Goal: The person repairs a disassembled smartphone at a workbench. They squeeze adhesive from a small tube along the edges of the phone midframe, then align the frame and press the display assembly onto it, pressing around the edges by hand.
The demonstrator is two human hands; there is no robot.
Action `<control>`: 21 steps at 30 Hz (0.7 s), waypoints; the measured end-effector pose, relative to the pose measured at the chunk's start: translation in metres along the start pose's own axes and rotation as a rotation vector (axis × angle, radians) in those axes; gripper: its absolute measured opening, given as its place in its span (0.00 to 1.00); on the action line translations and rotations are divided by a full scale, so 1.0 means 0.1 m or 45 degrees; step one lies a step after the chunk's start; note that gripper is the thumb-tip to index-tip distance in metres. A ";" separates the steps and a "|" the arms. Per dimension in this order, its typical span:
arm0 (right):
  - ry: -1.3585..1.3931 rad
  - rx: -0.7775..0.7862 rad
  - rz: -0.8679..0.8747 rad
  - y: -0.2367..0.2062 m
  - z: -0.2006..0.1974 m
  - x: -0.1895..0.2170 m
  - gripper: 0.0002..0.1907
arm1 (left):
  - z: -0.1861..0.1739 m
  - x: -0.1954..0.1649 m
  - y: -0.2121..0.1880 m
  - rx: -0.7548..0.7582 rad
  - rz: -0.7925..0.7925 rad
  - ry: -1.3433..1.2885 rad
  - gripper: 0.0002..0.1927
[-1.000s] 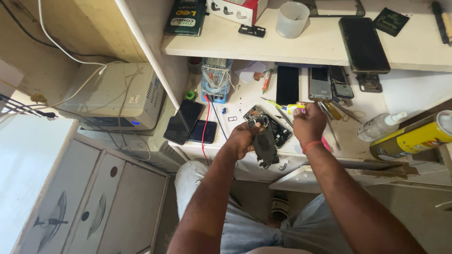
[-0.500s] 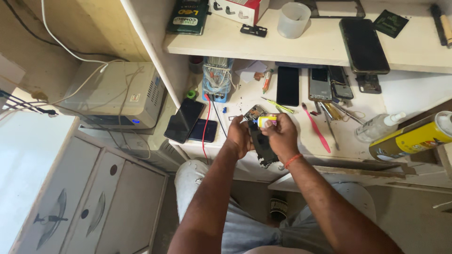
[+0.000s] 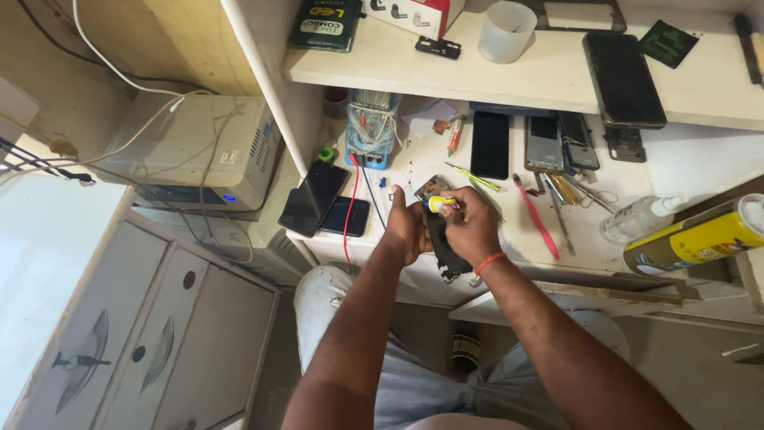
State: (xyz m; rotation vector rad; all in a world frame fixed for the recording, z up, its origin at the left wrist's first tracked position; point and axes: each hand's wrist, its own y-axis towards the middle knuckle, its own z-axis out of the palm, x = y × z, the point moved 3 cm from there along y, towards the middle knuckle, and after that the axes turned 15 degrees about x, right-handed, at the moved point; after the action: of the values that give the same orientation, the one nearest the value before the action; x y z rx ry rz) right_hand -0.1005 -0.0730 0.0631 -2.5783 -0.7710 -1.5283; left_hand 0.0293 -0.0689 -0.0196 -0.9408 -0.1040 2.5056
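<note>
Overhead, a cluttered white bench (image 3: 414, 171) sits under a shelf (image 3: 549, 80), with a grey cabinet (image 3: 151, 334) at its left. Both hands meet above the bench's front edge: the left hand (image 3: 407, 231) grips an opened phone (image 3: 442, 243), and the right hand (image 3: 471, 227) pinches a small yellow tube (image 3: 438, 203) against the phone's top. A yellow can (image 3: 696, 237) lies at the bench's right edge, a dark green box (image 3: 325, 22) at the shelf's left end.
</note>
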 end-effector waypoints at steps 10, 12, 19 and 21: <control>-0.126 -0.004 0.035 0.03 -0.01 0.11 0.10 | 0.03 -0.02 -0.01 0.000 -0.018 0.011 0.54; -0.160 -0.009 0.024 0.03 -0.02 0.11 0.11 | 0.02 -0.02 0.00 0.000 -0.021 0.009 0.54; -0.222 -0.012 0.037 0.03 -0.01 0.09 0.10 | 0.04 -0.04 0.00 -0.001 -0.030 -0.004 0.53; -0.227 -0.009 0.040 0.02 0.00 0.09 0.10 | 0.04 -0.05 -0.01 -0.005 -0.032 0.004 0.53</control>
State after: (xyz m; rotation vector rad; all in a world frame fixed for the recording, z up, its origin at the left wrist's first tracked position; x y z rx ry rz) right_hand -0.0964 -0.0709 0.0713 -2.7464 -0.7369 -1.3084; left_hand 0.0302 -0.0695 -0.0134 -0.9390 -0.1191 2.4820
